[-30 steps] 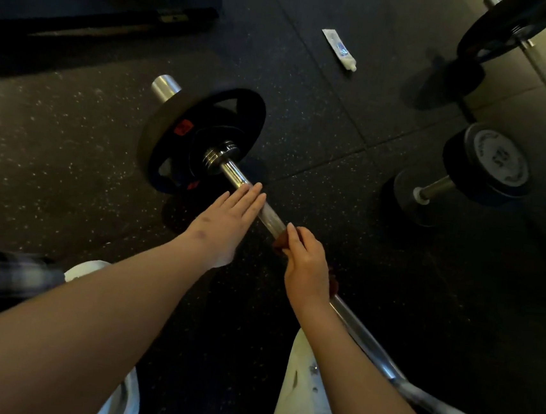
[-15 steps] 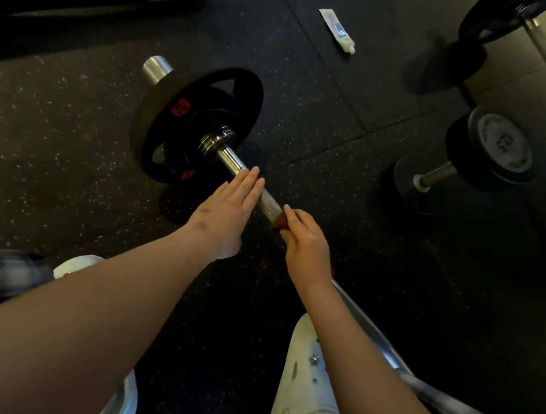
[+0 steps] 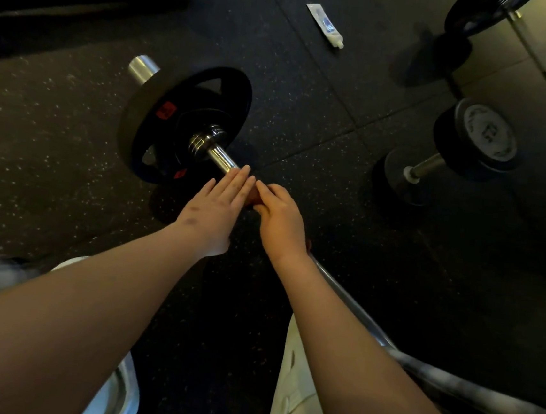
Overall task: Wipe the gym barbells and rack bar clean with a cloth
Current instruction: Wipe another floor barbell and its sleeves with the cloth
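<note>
Our right grip clenches the cloth round the barbell shaft near the plate, for rubbing. Our left grip lies flat-fingered, likely steadying it.

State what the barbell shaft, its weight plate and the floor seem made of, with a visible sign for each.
Barbell shaft: probably chromed or polished steel, silvery with bright highlights.
Weight plate: matt black, perhaps rubber-coated or painted metal; unclear which.
Floor: likely rubber matting, black with pale speckles and straight seams.
</note>
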